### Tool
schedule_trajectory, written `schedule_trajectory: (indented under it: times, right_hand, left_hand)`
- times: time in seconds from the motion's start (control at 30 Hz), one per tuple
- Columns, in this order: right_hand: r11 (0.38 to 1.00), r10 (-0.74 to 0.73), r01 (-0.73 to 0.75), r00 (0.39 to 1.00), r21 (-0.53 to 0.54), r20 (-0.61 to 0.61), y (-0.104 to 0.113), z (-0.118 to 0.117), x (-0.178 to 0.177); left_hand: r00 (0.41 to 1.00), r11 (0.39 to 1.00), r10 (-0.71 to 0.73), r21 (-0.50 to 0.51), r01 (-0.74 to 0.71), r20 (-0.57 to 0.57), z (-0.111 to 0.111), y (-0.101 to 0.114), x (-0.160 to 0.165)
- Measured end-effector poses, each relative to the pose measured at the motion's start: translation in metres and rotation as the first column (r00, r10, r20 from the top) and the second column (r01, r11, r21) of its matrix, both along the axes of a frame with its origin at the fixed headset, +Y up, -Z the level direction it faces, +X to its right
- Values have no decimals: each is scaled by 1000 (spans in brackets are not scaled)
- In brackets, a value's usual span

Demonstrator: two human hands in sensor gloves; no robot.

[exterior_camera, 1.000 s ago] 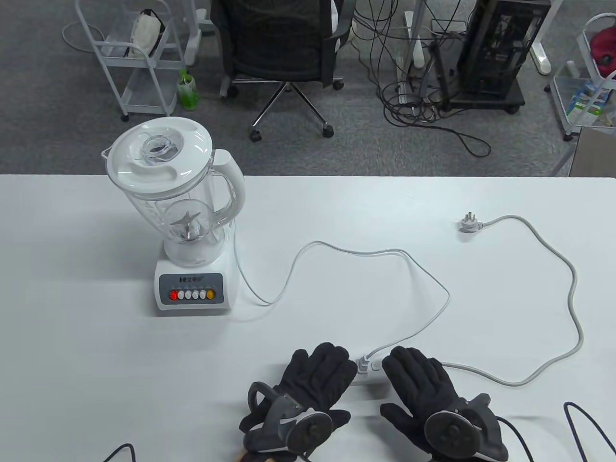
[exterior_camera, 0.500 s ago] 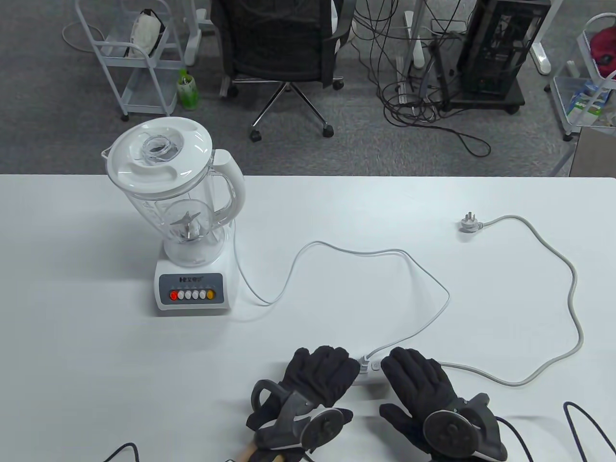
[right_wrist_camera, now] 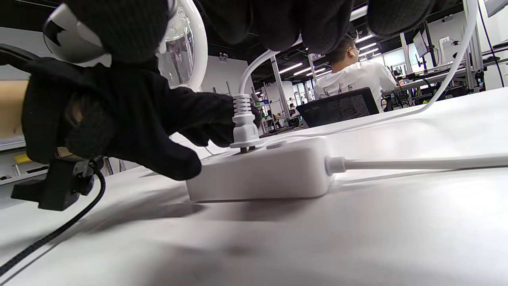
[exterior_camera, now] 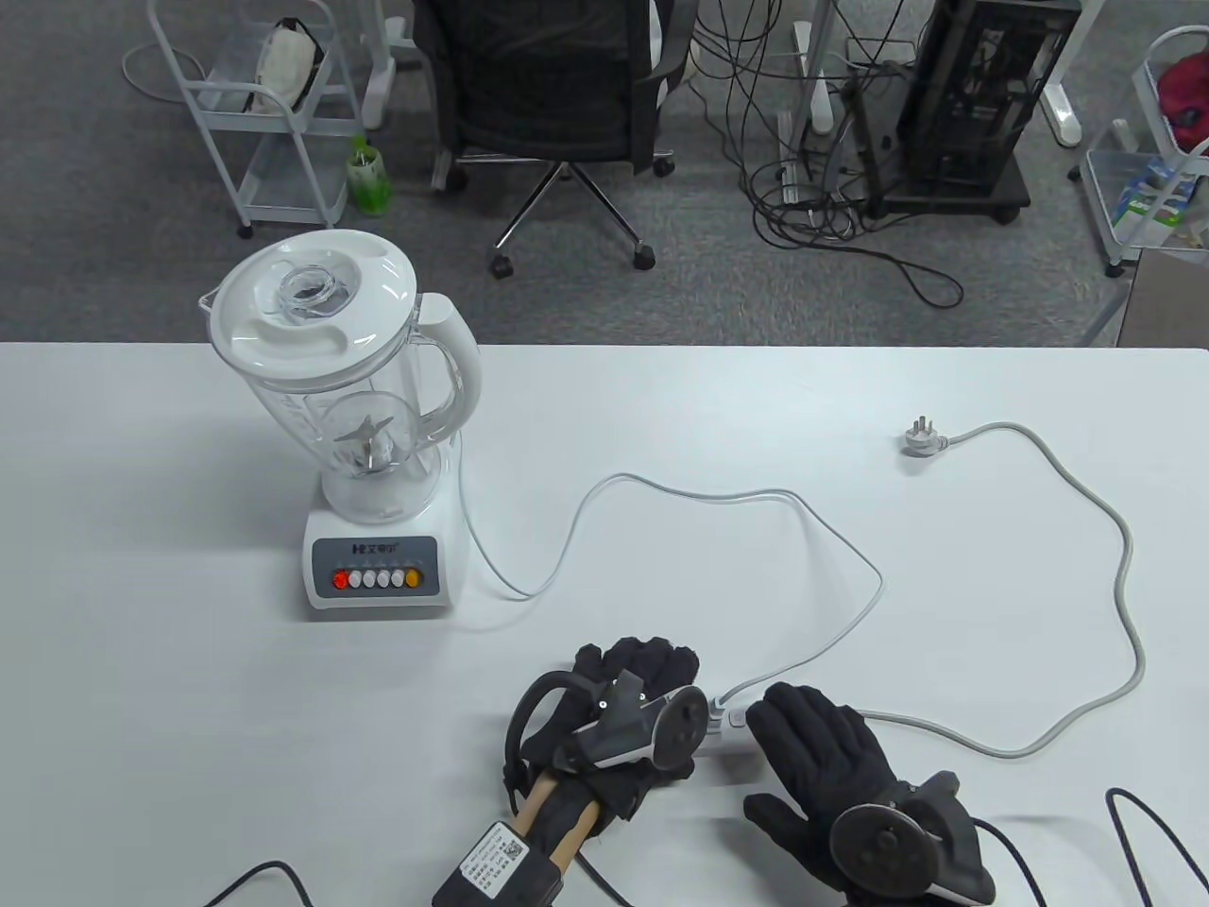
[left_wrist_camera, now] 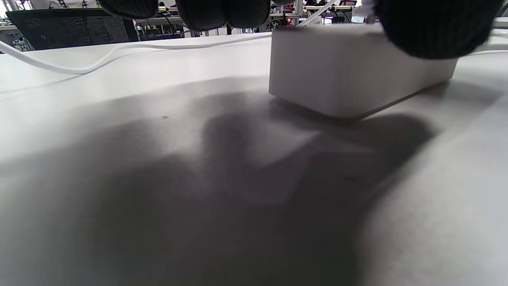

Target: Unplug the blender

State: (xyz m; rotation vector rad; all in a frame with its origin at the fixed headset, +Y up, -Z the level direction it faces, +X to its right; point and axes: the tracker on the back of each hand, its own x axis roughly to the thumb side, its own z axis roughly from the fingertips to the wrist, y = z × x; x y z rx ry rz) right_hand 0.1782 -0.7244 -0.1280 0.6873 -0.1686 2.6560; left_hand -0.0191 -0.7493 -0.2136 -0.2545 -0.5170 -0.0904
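Observation:
The white blender (exterior_camera: 373,444) stands at the table's left. Its thin white cord (exterior_camera: 756,496) loops across to a plug (exterior_camera: 720,704) in the white power strip (exterior_camera: 735,720), which lies mostly hidden between my hands. My left hand (exterior_camera: 675,666) is turned on its side, and its fingers pinch the blender plug (right_wrist_camera: 243,127). The plug stands slightly raised, with its prongs showing above the strip (right_wrist_camera: 270,171). My right hand (exterior_camera: 803,732) rests flat on the strip's right end, fingers spread. The left wrist view shows the strip's end (left_wrist_camera: 349,75).
The strip's own thick grey cord (exterior_camera: 1124,586) runs right and back to a loose plug (exterior_camera: 918,436) lying on the table. Black glove cables (exterior_camera: 1148,836) trail at the front edge. An office chair (exterior_camera: 557,85) and carts stand beyond the far edge.
My left hand has turned from lying flat to on its side, wrist raised, and its fingers have closed on the blender plug. My right hand has stayed on the strip.

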Motion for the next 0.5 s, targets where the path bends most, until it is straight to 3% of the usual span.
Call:
schedule_trajectory:
  times: [0.23,0.5]
  right_hand:
    - [1000,0,0,1000,-2,-2,0,0,0]
    - [1000,1,-1,1000,1,1,0,0,0]
  left_hand:
    - [999,999,-37,14,37,13,2,-14,3]
    - [1000,1000,-24,20,24,10,2,-14,2]
